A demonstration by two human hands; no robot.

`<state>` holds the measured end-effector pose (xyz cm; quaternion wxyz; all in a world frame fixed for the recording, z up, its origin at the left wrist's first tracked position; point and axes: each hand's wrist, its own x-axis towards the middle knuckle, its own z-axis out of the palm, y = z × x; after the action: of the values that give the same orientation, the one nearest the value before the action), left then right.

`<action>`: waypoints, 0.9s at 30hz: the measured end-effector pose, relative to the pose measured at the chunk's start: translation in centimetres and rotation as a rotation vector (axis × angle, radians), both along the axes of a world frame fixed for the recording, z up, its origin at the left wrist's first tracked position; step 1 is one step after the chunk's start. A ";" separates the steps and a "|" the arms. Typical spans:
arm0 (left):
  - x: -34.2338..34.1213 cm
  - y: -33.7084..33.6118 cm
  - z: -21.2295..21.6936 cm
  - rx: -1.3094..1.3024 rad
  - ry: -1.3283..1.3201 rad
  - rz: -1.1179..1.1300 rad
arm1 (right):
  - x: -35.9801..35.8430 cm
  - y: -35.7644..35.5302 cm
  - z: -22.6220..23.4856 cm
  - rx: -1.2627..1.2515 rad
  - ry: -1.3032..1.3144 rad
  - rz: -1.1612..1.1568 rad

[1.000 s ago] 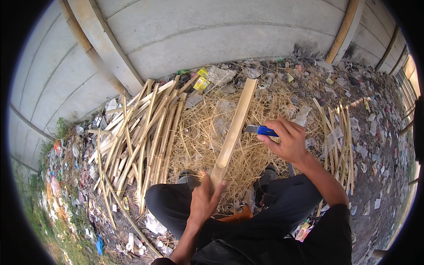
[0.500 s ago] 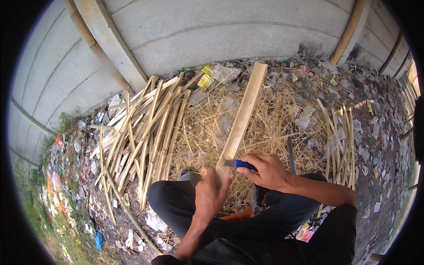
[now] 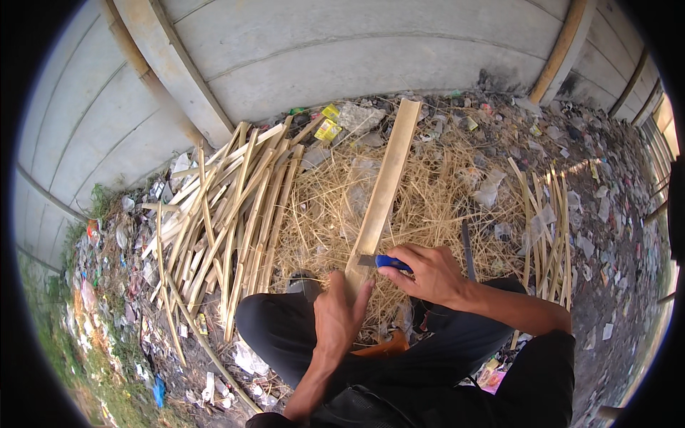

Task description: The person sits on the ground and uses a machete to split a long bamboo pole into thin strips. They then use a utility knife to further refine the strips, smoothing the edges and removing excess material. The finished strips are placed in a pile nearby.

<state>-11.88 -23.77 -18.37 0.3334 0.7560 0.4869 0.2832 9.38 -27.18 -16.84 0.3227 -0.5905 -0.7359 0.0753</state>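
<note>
A long split bamboo piece [image 3: 389, 175], its hollow side up, slants away from my lap across the straw. My left hand [image 3: 340, 314] grips its near end, thumb on the right edge and fingers on the left. In my right hand [image 3: 428, 273] is a knife [image 3: 392, 263] with a blue handle, my fingers closed round it. The short, flat blade points left and rests across the bamboo just beyond my left hand. Part of the bamboo's near end is hidden by my left hand.
A heap of bamboo strips [image 3: 239, 207] lies at the left, a smaller bunch [image 3: 548, 235] at the right. Straw-like shavings [image 3: 442, 192] cover the ground ahead, with a dark, blade-like strip [image 3: 468, 250] on them. Litter surrounds this; a concrete wall [image 3: 357, 50] stands behind.
The bamboo's far end has shifted slightly left in the view, as has the whole scene. Blade and both hands keep nearly the same places on the bamboo.
</note>
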 end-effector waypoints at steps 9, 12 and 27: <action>-0.2 -0.4 -0.1 -0.007 0.052 0.005 | 2.9 2.0 0.9 -0.011 -0.005 -0.234; -1.6 -1.5 -0.9 -0.025 0.058 -0.026 | 7.8 2.8 3.0 -0.053 0.029 -0.444; -0.8 0.7 -0.4 0.039 0.080 -0.028 | 0.3 0.4 -0.1 -0.066 -0.016 0.040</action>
<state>-12.65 -23.08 -18.72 0.3029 0.7797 0.4837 0.2576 9.65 -26.76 -16.93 0.2954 -0.5866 -0.7473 0.1013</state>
